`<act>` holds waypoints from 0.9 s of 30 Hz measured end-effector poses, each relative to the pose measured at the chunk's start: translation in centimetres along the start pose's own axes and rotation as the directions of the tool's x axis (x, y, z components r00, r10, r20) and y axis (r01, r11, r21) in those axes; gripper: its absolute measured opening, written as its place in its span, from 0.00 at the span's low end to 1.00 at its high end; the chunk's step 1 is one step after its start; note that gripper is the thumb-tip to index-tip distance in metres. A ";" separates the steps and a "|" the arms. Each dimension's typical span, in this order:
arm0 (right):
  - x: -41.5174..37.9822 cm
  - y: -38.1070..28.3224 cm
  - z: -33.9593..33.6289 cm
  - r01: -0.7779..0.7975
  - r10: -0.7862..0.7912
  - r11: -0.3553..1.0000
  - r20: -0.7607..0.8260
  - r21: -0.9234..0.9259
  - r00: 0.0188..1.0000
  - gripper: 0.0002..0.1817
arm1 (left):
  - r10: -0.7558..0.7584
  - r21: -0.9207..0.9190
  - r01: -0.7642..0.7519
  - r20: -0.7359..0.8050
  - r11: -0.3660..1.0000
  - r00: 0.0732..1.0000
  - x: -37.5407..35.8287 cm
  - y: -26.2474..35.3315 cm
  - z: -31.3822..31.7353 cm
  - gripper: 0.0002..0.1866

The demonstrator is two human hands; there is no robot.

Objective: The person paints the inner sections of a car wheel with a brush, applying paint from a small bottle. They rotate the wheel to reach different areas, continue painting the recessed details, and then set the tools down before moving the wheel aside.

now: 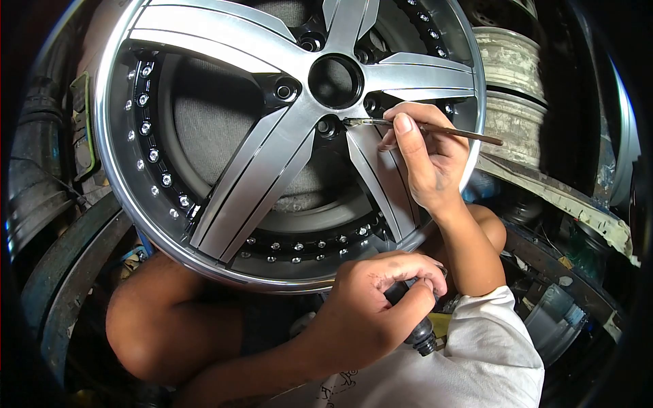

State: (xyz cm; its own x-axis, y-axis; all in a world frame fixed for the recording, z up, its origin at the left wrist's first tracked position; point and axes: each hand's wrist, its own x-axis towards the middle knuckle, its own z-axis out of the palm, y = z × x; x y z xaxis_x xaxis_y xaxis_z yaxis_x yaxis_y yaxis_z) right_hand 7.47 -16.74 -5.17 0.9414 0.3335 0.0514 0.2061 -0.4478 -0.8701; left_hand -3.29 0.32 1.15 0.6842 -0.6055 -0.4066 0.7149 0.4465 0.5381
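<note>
A large silver wheel rim (272, 170) with black bolt pockets and a polished lip fills the upper middle. My right hand (435, 153) pinches a thin brush (469, 134) with a dark handle. The brush's tip lies at the edge of a lug hole (328, 126) just below the centre bore (335, 81). Below the rim's lower edge, my left hand (381, 299) is wrapped round a small black bottle (422, 336), whose ribbed end points down. The fingers hide part of the bottle.
Worn rims (507, 122) are stacked on a shelf (558, 200) at the right. A clear plastic container (554, 323) lies at the lower right. Dark curved metal parts (75, 272) stand at the left. My bare knee (146, 319) is under the rim's lower left.
</note>
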 end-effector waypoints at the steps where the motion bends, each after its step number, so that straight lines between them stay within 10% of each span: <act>1: 0.0 -0.1 0.0 0.003 -0.003 1.000 -0.003 -0.004 1.000 0.08 | -0.002 0.000 0.002 0.000 1.000 1.000 0.0 0.0 0.0 0.10; 27: 0.1 0.1 0.6 0.043 -0.038 0.998 -0.107 0.043 0.994 0.07 | -0.007 0.006 0.007 0.004 1.000 1.000 0.0 0.1 0.0 0.10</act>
State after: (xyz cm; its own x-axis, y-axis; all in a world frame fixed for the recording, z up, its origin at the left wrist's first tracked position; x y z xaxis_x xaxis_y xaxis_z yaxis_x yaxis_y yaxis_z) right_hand 7.41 -16.26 -5.51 0.9560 0.2598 0.1364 0.2345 -0.3973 -0.8872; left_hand -3.21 0.30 1.21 0.6788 -0.6112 -0.4069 0.7184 0.4383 0.5402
